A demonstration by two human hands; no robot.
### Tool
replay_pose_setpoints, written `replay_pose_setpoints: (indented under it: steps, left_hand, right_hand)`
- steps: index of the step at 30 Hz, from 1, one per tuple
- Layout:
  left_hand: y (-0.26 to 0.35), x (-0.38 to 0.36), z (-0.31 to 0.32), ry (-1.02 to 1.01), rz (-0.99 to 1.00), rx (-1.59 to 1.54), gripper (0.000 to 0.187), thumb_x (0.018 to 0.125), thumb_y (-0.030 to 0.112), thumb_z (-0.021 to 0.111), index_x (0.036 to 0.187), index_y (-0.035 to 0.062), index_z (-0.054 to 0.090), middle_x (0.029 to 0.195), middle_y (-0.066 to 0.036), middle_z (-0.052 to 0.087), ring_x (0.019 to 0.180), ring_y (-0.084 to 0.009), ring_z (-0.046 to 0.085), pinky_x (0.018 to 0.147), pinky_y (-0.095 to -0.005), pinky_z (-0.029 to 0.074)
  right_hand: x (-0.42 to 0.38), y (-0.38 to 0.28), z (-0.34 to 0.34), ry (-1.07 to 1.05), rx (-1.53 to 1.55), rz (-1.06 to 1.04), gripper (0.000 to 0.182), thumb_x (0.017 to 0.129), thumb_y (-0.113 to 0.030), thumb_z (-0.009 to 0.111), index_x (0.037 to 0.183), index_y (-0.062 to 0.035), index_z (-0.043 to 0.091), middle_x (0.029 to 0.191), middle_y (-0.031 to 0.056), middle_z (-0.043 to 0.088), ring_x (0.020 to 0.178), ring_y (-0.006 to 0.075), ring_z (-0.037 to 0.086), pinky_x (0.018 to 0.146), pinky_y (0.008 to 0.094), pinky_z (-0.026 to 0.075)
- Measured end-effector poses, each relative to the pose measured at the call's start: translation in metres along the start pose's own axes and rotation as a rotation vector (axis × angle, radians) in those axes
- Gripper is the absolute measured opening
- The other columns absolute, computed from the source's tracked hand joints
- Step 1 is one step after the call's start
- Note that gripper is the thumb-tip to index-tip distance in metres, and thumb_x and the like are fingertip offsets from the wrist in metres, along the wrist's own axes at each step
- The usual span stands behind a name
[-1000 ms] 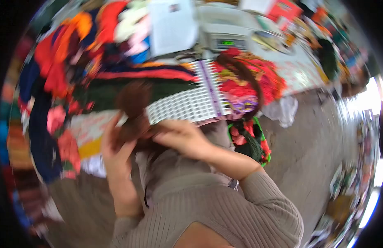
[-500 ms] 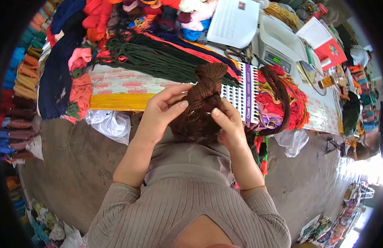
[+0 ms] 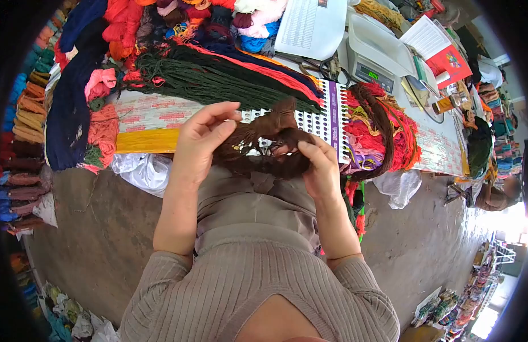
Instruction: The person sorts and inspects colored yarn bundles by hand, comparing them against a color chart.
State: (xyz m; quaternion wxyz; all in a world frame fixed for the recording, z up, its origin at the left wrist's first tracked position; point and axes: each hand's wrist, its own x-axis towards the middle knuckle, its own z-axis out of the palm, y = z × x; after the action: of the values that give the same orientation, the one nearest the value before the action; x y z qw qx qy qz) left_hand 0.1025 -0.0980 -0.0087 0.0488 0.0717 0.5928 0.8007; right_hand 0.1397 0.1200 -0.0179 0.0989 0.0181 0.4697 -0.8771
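A dark brown yarn skein [image 3: 258,162] hangs between my hands over the table's front edge, its loops spread and partly blurred. My left hand [image 3: 204,137] is at its left side, thumb and index finger close together at the yarn; what they pinch is too small to make out. My right hand [image 3: 320,162] grips the skein's right end, thumb on top. Behind the skein lies a white punched card [image 3: 334,114] with a purple strip. Dark green yarn strands [image 3: 218,80] stretch away to the left of the card.
Red and multicoloured yarn [image 3: 383,134] lies right of the card. Farther back are scissors [image 3: 334,69], a scale [image 3: 378,54], a paper sheet [image 3: 312,28] and a small bottle [image 3: 446,104]. Navy yarn [image 3: 75,108] and a yellow bundle [image 3: 147,141] are at the left.
The brown skein's twisted upper part has loosened and opened into wider loops. My left hand has moved left and up, away from my right hand. The view has shifted slightly.
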Motion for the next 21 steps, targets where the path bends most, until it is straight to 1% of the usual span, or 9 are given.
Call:
replay_pose_setpoints:
  steps: [2,6,9,12,13,15,16,20,21]
  left_hand:
    - [0.001,-0.002,0.004,-0.066,-0.069,0.107,0.027,0.084,0.007,0.061,0.110,0.0003,0.059,0.097,-0.004,0.059,0.091,-0.0116,0.054,0.084,-0.0228,0.041]
    - [-0.015,-0.004,0.007,-0.307,0.114,0.605,0.024,0.082,0.013,0.064,0.098,-0.0041,0.059,0.093,-0.005,0.053,0.094,-0.0153,0.050,0.084,-0.0263,0.038]
    - [-0.019,-0.006,0.005,-0.233,0.025,0.339,0.024,0.082,0.015,0.063,0.094,-0.0055,0.058,0.094,-0.005,0.053,0.092,-0.0147,0.049,0.082,-0.0254,0.038]
    - [-0.020,-0.005,0.004,-0.168,-0.232,-0.109,0.029,0.090,0.019,0.056,0.109,-0.0024,0.057,0.099,-0.004,0.058,0.096,-0.0130,0.052,0.087,-0.0270,0.039]
    - [-0.020,-0.005,0.011,-0.103,-0.197,-0.132,0.034,0.092,0.024,0.052,0.114,-0.0014,0.053,0.084,-0.004,0.059,0.080,-0.0118,0.055,0.077,-0.0267,0.044]
    - [-0.008,-0.005,0.008,-0.196,-0.289,-0.275,0.036,0.093,0.030,0.049,0.109,-0.0009,0.054,0.066,-0.002,0.054,0.061,-0.0122,0.052,0.064,-0.0272,0.044]
    - [-0.005,-0.007,0.014,-0.080,-0.304,-0.299,0.033,0.094,0.034,0.046,0.103,0.0029,0.055,0.051,0.003,0.041,0.041,-0.0094,0.037,0.052,-0.0262,0.037]
    - [-0.005,0.001,-0.020,-0.185,-0.411,-0.652,0.023,0.094,0.031,0.047,0.088,0.0105,0.056,0.045,0.008,0.032,0.034,-0.0036,0.023,0.044,-0.0222,0.027]
    - [-0.002,0.001,-0.035,-0.037,-0.456,-0.840,0.022,0.095,0.029,0.045,0.089,0.0124,0.057,0.043,0.009,0.030,0.033,-0.0033,0.022,0.042,-0.0209,0.024]
  right_hand:
    - [0.000,-0.003,0.002,0.004,0.081,0.041,0.024,0.090,-0.011,0.046,0.103,0.0067,0.055,0.087,0.0150,0.064,0.076,0.0188,0.062,0.069,0.0287,0.052]
    - [0.000,-0.001,-0.001,0.010,0.197,0.049,0.022,0.090,-0.012,0.048,0.104,0.0040,0.053,0.086,0.0132,0.063,0.070,0.0179,0.062,0.061,0.0273,0.053]
    - [0.000,0.002,0.001,0.052,0.179,0.049,0.021,0.090,-0.011,0.049,0.104,0.0034,0.053,0.087,0.0120,0.063,0.067,0.0151,0.061,0.056,0.0254,0.052]
    - [0.001,0.001,0.010,0.028,0.140,0.045,0.023,0.091,-0.011,0.047,0.108,0.0034,0.053,0.090,0.0122,0.064,0.066,0.0137,0.061,0.053,0.0230,0.050]
    - [-0.001,-0.001,0.018,0.157,0.209,0.111,0.023,0.091,-0.011,0.046,0.109,0.0032,0.052,0.088,0.0136,0.064,0.062,0.0143,0.060,0.050,0.0228,0.047]
    - [-0.002,-0.002,0.002,-0.050,0.105,0.189,0.022,0.093,-0.016,0.043,0.103,0.0023,0.050,0.061,0.0103,0.057,0.042,0.0135,0.049,0.039,0.0215,0.037]
    - [-0.001,-0.001,-0.001,-0.084,0.160,0.206,0.022,0.093,-0.018,0.043,0.101,0.0016,0.050,0.056,0.0072,0.052,0.040,0.0121,0.044,0.037,0.0215,0.033]
    - [-0.001,0.002,0.000,-0.167,0.084,0.402,0.023,0.094,-0.021,0.043,0.101,0.0001,0.050,0.048,-0.0013,0.036,0.037,0.0069,0.029,0.036,0.0218,0.021]
    - [-0.008,0.003,0.001,-0.226,0.034,0.454,0.027,0.094,-0.023,0.044,0.105,0.0010,0.050,0.048,-0.0032,0.033,0.038,0.0051,0.027,0.037,0.0213,0.019]
